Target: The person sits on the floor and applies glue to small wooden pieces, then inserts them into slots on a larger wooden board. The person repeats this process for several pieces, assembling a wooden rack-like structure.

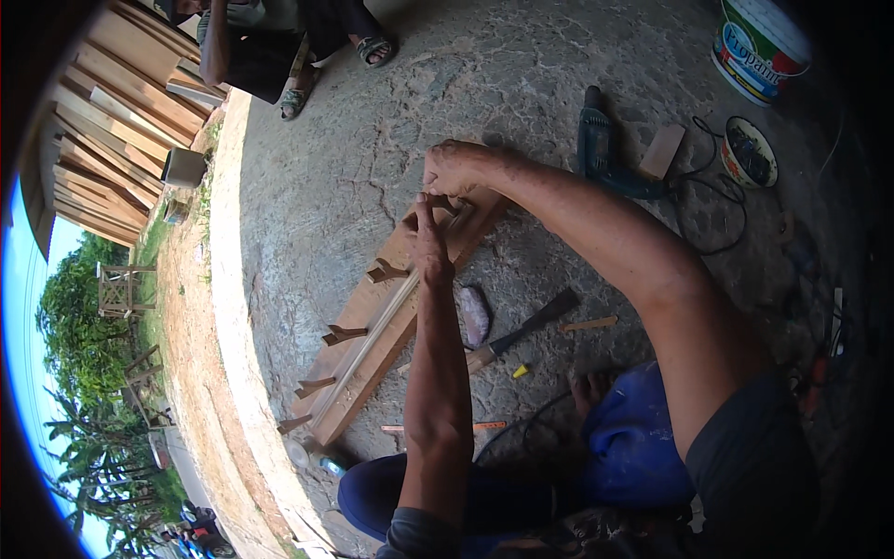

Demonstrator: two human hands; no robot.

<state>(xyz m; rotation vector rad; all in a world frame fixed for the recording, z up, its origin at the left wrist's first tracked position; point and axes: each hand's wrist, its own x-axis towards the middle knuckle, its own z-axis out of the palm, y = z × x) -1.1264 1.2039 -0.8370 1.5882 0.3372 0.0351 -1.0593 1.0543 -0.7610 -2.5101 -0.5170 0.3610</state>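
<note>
A long wooden board (pixel 396 337) lies slanted on the concrete floor in front of me, a thin wooden strip running along it. Several small notched wooden pegs (pixel 345 334) stick out from its left side. Near the board's far end, my left hand (pixel 427 247) grips one of these pegs, with a finger stretched along it. My right hand (pixel 453 168) is closed just beyond my left, its fingers bent down over the same end of the board. Whatever lies inside its grip is hidden.
A green power drill (pixel 605 154) with a cord, a wood block (pixel 663 151), a small tub (pixel 748 154) and a white bucket (pixel 762 47) stand right. A stone (pixel 474 315) and a chisel (pixel 526 328) lie beside the board. Someone sits at the far left; planks (pixel 130 121) lean behind.
</note>
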